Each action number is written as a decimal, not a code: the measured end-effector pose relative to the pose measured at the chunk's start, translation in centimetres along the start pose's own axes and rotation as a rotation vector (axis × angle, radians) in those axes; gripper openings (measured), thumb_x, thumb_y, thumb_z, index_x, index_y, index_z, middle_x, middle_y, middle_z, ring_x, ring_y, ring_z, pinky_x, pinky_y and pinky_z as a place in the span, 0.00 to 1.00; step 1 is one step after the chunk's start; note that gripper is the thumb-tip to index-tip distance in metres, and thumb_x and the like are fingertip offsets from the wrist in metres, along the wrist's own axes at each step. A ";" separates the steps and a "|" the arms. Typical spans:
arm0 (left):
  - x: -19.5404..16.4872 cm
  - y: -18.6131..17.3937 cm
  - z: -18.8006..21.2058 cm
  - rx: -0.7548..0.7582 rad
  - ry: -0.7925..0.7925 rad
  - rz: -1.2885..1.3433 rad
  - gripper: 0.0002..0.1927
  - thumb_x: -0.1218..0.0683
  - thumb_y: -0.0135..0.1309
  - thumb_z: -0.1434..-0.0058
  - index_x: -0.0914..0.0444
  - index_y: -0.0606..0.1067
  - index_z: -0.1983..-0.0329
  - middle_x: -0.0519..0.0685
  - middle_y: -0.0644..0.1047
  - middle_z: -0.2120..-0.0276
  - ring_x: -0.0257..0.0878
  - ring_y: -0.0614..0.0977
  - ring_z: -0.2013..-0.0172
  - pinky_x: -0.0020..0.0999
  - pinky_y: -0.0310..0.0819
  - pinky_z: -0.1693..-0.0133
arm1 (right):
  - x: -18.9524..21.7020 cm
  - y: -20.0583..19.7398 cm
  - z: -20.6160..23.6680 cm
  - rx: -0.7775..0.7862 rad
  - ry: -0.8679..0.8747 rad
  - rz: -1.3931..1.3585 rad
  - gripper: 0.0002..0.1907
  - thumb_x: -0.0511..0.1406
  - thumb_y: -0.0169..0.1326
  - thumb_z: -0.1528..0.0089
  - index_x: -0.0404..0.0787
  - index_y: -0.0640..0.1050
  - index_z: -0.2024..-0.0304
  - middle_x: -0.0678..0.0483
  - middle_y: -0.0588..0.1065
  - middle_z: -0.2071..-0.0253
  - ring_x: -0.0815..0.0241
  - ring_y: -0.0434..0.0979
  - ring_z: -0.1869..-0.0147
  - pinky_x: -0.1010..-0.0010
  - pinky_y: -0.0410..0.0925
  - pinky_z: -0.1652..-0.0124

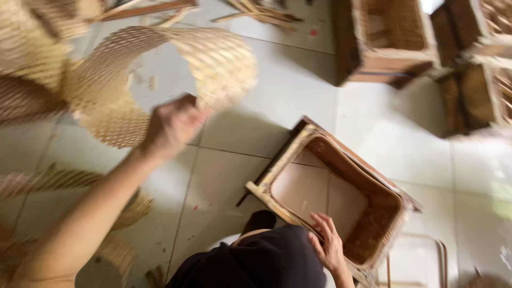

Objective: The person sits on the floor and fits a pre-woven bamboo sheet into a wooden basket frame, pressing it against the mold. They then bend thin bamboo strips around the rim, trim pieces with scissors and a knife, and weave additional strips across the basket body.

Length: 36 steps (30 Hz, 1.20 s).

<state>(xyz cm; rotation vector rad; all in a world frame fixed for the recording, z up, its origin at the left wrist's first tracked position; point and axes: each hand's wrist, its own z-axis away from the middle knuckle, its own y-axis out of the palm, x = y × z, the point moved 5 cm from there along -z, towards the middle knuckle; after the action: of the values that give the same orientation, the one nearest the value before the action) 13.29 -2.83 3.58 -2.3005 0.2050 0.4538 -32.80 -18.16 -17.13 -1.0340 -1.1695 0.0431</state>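
- the left hand (172, 125) is closed on the edge of a woven cane sheet (160, 69), which curves up at the far left above the tiled floor (298, 85).
- the right hand (328, 245), fingers spread, rests on the near rim of a brown wooden frame box (341, 192) lying on the floor, near right.
- more woven boxes (389, 42) stand far right.

one head-worn camera looks steeply down, close over the tiled floor (234, 128) and lap.
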 end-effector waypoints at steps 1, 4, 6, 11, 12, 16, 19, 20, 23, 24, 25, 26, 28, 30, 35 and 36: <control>-4.6 2.0 -1.3 -0.036 0.191 0.068 0.06 0.56 0.54 0.27 0.60 0.72 0.61 0.50 0.79 0.68 0.40 0.81 0.71 0.30 0.80 0.70 | -0.3 -1.5 0.6 -0.072 -0.074 -0.147 0.24 0.40 0.50 0.35 0.41 0.71 0.37 0.46 0.71 0.41 0.57 0.77 0.51 0.65 0.71 0.51; -17.0 9.5 -4.1 0.040 0.513 0.407 0.12 0.60 0.42 0.17 0.58 0.68 0.34 0.49 0.80 0.59 0.29 0.81 0.69 0.17 0.74 0.68 | -3.2 -8.1 0.4 -0.309 0.032 -0.473 0.24 0.45 0.42 0.27 0.40 0.69 0.33 0.46 0.71 0.42 0.55 0.72 0.45 0.66 0.67 0.47; -24.7 14.2 -4.5 0.237 0.607 0.315 0.19 0.60 0.46 0.26 0.66 0.73 0.34 0.50 0.75 0.77 0.31 0.71 0.87 0.24 0.63 0.89 | -4.7 -15.0 0.0 -0.496 0.082 -0.702 0.30 0.53 0.41 0.27 0.41 0.68 0.31 0.49 0.74 0.44 0.56 0.74 0.46 0.63 0.68 0.46; -36.6 21.3 -3.9 1.028 0.566 0.315 0.21 0.47 0.43 0.25 0.61 0.65 0.34 0.53 0.79 0.66 0.38 0.81 0.74 0.33 0.76 0.73 | -3.2 -30.4 -2.4 -0.629 0.045 -0.435 0.43 0.64 0.37 0.30 0.39 0.64 0.27 0.45 0.67 0.30 0.53 0.71 0.35 0.58 0.66 0.39; -37.2 21.9 -4.0 1.137 0.548 0.337 0.33 0.39 0.47 0.33 0.60 0.59 0.30 0.55 0.80 0.64 0.42 0.83 0.71 0.37 0.79 0.70 | -2.7 -31.4 -3.8 -0.521 0.054 -0.424 0.43 0.63 0.39 0.29 0.37 0.64 0.27 0.42 0.66 0.28 0.51 0.70 0.32 0.56 0.65 0.38; -32.7 22.3 -5.3 1.309 0.622 0.384 0.67 0.26 0.62 0.59 0.51 0.44 0.21 0.60 0.67 0.36 0.54 0.72 0.41 0.66 0.62 0.44 | -2.3 -27.7 -9.3 -0.029 0.368 0.010 0.42 0.53 0.49 0.37 0.43 0.56 0.26 0.44 0.65 0.30 0.46 0.70 0.32 0.52 0.68 0.41; -24.1 22.5 -5.7 1.409 0.573 0.053 0.71 0.34 0.74 0.68 0.46 0.46 0.23 0.49 0.57 0.26 0.53 0.51 0.29 0.79 0.29 0.37 | -2.0 -23.9 -12.3 0.122 0.393 0.175 0.32 0.49 0.54 0.37 0.45 0.68 0.33 0.47 0.77 0.43 0.52 0.82 0.47 0.60 0.77 0.51; -22.3 22.3 -5.9 1.262 0.607 -0.042 0.63 0.41 0.73 0.69 0.48 0.56 0.27 0.48 0.65 0.32 0.53 0.59 0.31 0.81 0.36 0.37 | -1.7 -23.1 -13.0 0.146 0.365 0.228 0.27 0.49 0.53 0.35 0.46 0.73 0.37 0.49 0.81 0.48 0.55 0.85 0.51 0.62 0.77 0.52; -19.4 22.2 -5.3 1.104 0.545 -0.054 0.22 0.50 0.62 0.46 0.51 0.76 0.47 0.43 0.80 0.53 0.45 0.78 0.47 0.58 0.67 0.42 | -0.4 -22.5 -14.1 0.115 0.236 0.309 0.20 0.46 0.51 0.33 0.45 0.79 0.42 0.51 0.83 0.53 0.57 0.86 0.58 0.63 0.77 0.56; -19.4 22.5 -4.6 1.107 0.498 -0.011 0.07 0.51 0.57 0.34 0.50 0.82 0.55 0.41 0.83 0.61 0.39 0.85 0.55 0.44 0.79 0.44 | 0.1 -22.5 -14.2 0.093 0.193 0.323 0.19 0.45 0.52 0.33 0.45 0.79 0.44 0.52 0.83 0.54 0.57 0.85 0.59 0.63 0.77 0.57; -20.2 22.5 -4.5 0.964 0.497 0.075 0.06 0.53 0.58 0.37 0.51 0.83 0.58 0.42 0.83 0.65 0.39 0.84 0.61 0.42 0.79 0.52 | 0.4 -22.1 -14.1 0.163 0.163 0.338 0.18 0.44 0.51 0.33 0.46 0.79 0.43 0.52 0.83 0.54 0.57 0.86 0.59 0.63 0.77 0.57; -21.2 22.4 -4.2 0.816 0.493 0.159 0.06 0.55 0.59 0.40 0.52 0.83 0.61 0.43 0.82 0.70 0.39 0.83 0.68 0.40 0.80 0.61 | 0.7 -21.4 -14.0 0.232 0.130 0.355 0.18 0.43 0.51 0.33 0.47 0.79 0.43 0.52 0.84 0.54 0.57 0.86 0.58 0.63 0.77 0.56; -22.7 22.7 -3.5 0.621 0.450 0.235 0.08 0.59 0.59 0.41 0.54 0.83 0.61 0.45 0.81 0.74 0.38 0.82 0.75 0.34 0.80 0.71 | 0.8 -19.6 -13.6 0.417 0.107 0.390 0.17 0.44 0.48 0.31 0.46 0.79 0.45 0.50 0.83 0.55 0.55 0.85 0.58 0.61 0.77 0.56; -23.2 23.6 -3.0 0.532 0.371 0.220 0.13 0.63 0.57 0.39 0.55 0.83 0.53 0.47 0.81 0.72 0.35 0.82 0.76 0.27 0.78 0.76 | 0.4 -17.3 -12.6 0.658 0.127 0.422 0.21 0.48 0.43 0.28 0.41 0.79 0.50 0.46 0.80 0.58 0.50 0.85 0.58 0.58 0.79 0.56; -22.4 26.2 -2.9 0.524 0.323 0.067 0.23 0.65 0.53 0.38 0.65 0.75 0.37 0.50 0.80 0.75 0.35 0.81 0.79 0.27 0.76 0.79 | 0.1 -15.3 -10.8 0.603 0.199 0.097 0.40 0.62 0.33 0.33 0.39 0.76 0.43 0.41 0.80 0.54 0.46 0.83 0.54 0.48 0.75 0.55; -22.5 25.8 -3.2 0.353 0.361 0.110 0.20 0.64 0.57 0.41 0.66 0.79 0.44 0.50 0.81 0.75 0.36 0.81 0.79 0.28 0.76 0.80 | -0.3 -15.2 -10.2 0.624 0.310 0.119 0.44 0.65 0.30 0.38 0.41 0.79 0.47 0.43 0.83 0.61 0.49 0.86 0.60 0.51 0.77 0.57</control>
<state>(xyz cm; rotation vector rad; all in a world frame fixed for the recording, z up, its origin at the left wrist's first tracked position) -13.95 -22.87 -2.88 -2.0106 0.5467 0.0436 -32.12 -33.48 -7.04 -0.5271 -0.7354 0.3118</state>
